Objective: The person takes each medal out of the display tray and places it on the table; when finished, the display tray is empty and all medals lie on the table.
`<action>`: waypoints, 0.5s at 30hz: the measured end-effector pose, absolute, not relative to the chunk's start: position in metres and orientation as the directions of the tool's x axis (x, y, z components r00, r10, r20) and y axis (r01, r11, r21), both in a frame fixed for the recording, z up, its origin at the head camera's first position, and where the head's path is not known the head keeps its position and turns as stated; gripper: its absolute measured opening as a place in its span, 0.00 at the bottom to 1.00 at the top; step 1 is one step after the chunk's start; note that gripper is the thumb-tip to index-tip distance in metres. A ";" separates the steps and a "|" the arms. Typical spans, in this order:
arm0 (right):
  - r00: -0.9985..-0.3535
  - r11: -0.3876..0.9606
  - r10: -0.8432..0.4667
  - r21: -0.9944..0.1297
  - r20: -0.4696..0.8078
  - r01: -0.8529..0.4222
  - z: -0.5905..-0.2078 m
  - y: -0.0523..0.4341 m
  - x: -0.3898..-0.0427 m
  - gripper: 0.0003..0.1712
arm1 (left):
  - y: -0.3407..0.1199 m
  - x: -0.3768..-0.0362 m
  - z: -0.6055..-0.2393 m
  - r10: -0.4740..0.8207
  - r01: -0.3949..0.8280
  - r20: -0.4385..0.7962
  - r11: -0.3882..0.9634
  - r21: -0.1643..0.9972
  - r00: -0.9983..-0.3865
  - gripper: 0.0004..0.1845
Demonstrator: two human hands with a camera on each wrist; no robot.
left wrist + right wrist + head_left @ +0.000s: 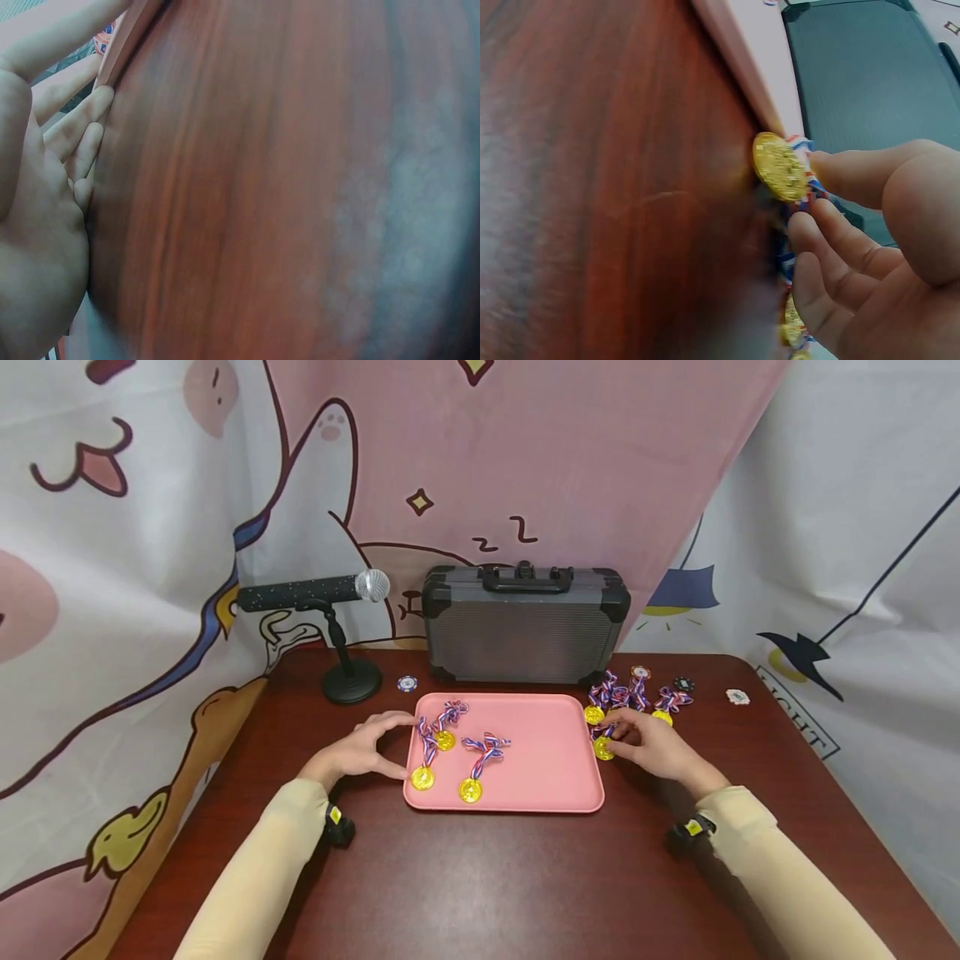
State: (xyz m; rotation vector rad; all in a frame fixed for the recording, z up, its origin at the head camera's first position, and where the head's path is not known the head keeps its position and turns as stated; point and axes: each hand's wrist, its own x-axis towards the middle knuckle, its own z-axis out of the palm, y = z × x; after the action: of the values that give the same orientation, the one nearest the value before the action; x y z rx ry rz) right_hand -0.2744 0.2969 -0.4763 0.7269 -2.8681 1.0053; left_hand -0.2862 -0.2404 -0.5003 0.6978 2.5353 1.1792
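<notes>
A pink tray (540, 760) lies mid-table with three gold medals on striped ribbons inside: one (445, 740) near the back left, one (422, 777) at the left rim, one (470, 790) near the front. My left hand (393, 745) rests against the tray's left edge, fingers spread and fairly straight; in the left wrist view its fingers (82, 142) touch the tray rim (124, 37). Just right of the tray, my right hand (615, 739) pinches a gold medal (603, 748). The right wrist view shows that medal (780, 166) tilted off the table between thumb and fingers (832, 232).
More ribboned medals (637, 697) lie in a heap right of the tray. A dark hard case (525, 627) stands behind it, a microphone on a stand (315, 593) at the back left. Poker chips (407, 683) (737, 697) are scattered on the brown table.
</notes>
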 end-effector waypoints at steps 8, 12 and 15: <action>-0.879 0.652 -0.404 -0.595 0.254 -0.471 -0.458 0.282 -0.272 0.20 | -0.241 -0.287 -0.500 0.523 0.295 -0.045 0.548 0.783 -0.851 0.48; -0.847 0.570 -0.466 -0.646 0.255 -0.508 -0.453 0.254 -0.268 0.21 | -0.241 -0.287 -0.500 0.525 0.300 -0.043 0.550 0.780 -0.850 0.48; -0.809 0.513 -0.541 -0.672 0.230 -0.534 -0.453 0.225 -0.263 0.22 | -0.240 -0.286 -0.499 0.523 0.302 -0.042 0.554 0.776 -0.852 0.48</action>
State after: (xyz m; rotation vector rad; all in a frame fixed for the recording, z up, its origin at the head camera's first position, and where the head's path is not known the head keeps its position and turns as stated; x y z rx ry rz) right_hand -0.2629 0.2255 -0.4525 0.9742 -2.7408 1.2117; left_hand -0.2864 -0.2399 -0.4994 0.6856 2.5236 1.1841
